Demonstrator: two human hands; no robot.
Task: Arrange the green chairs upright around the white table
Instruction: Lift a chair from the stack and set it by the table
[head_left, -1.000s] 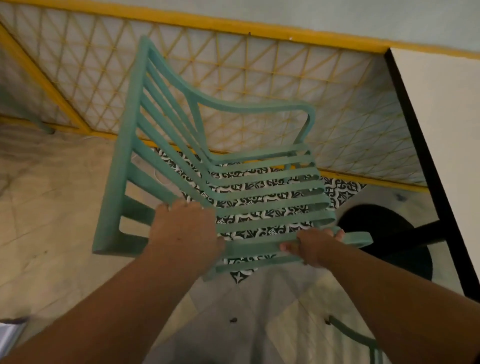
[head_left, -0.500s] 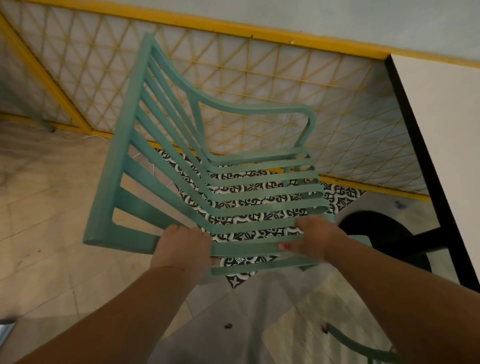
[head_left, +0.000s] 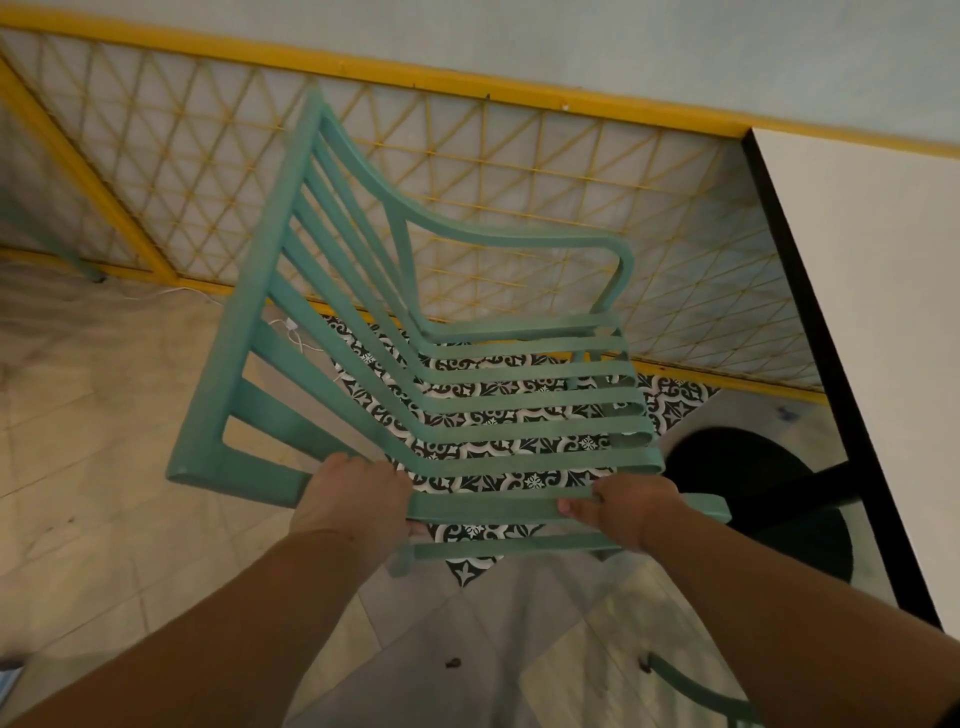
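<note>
Green chair (head_left: 519, 460), where's it at?

> Between both hands, seen side-on. Backrest runs out past the left hand (head_left: 353, 499), seat front ends at the right hand (head_left: 623, 509). Legs touching the floor or not: cannot tell.

Grip?

> Both on the near armrest (head_left: 493, 506). Left hand is curled over it where it meets the backrest. Right hand is wrapped round it near the front end, fingers closed on the rail. Neither hand is spread.

Table?

> White table (head_left: 872, 312) is right of the right hand, black edge, apart from the chair. Its round black base (head_left: 769, 467) sits on the floor just beyond the right wrist, near the seat front.

Rest?

> Patterned black-and-white tile (head_left: 472, 569) shows under the slats between the hands. Yellow lattice fence (head_left: 519, 171) is beyond the chair, well ahead of both hands. Beige floor (head_left: 104, 493) is left of the left hand, with a white cable (head_left: 293, 330) on it ahead of that hand. Part of a second green chair (head_left: 691, 683) shows under the right forearm.
</note>
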